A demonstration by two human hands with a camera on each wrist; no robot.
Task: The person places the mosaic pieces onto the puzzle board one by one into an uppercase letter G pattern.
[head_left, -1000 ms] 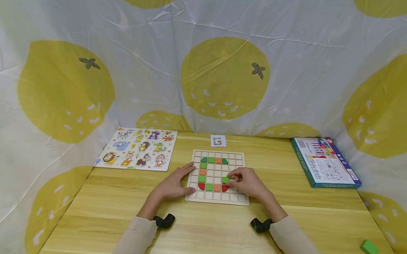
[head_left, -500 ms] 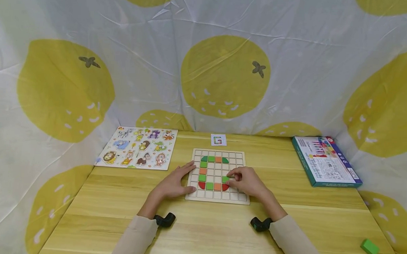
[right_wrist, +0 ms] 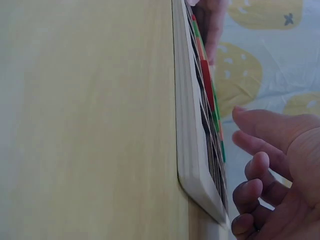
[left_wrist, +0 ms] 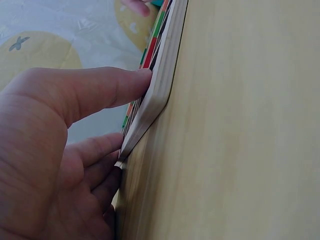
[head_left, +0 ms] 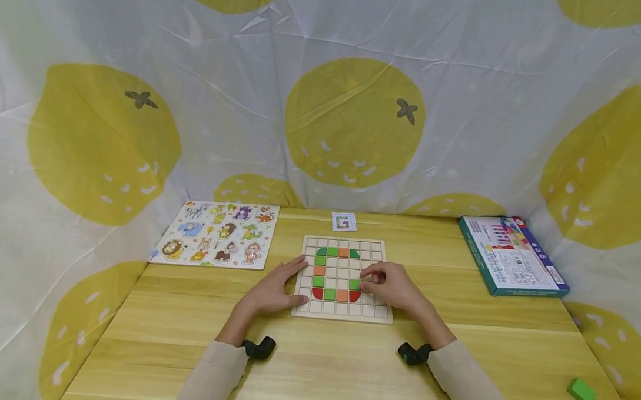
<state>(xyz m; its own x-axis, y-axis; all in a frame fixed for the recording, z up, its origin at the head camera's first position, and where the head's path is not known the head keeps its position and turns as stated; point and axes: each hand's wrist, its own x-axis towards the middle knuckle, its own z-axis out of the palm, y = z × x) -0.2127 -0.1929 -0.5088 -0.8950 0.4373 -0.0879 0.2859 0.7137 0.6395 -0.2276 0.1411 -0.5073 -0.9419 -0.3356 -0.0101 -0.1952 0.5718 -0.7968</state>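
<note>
A wooden grid board point(head_left: 369, 310) lies in the middle of the table, bearing green, orange and red blocks in an open ring. My left hand point(head_left: 274, 289) rests on its left edge, and the left wrist view shows the thumb point(left_wrist: 110, 89) pressing on the board's face. A square green block point(head_left: 354, 284) sits in a cell on the right side, just above a red rounded corner block point(head_left: 354, 296). Beside this green block, my right hand point(head_left: 394, 283) hovers over the board. In the right wrist view the thumb and forefinger are apart with nothing between them.
A small pattern card point(head_left: 344, 222) lies behind the board. At the back left is an animal puzzle board point(head_left: 235, 220); at the right is a flat teal game box point(head_left: 514, 257). A loose green block point(head_left: 581, 391) lies near the front right edge. A lemon-print cloth point(head_left: 461, 111) hangs behind.
My right hand, which pinched the green block a second ago, has let go of it and drawn slightly right. The block now lies flat in its cell. The left hand has stayed put.
</note>
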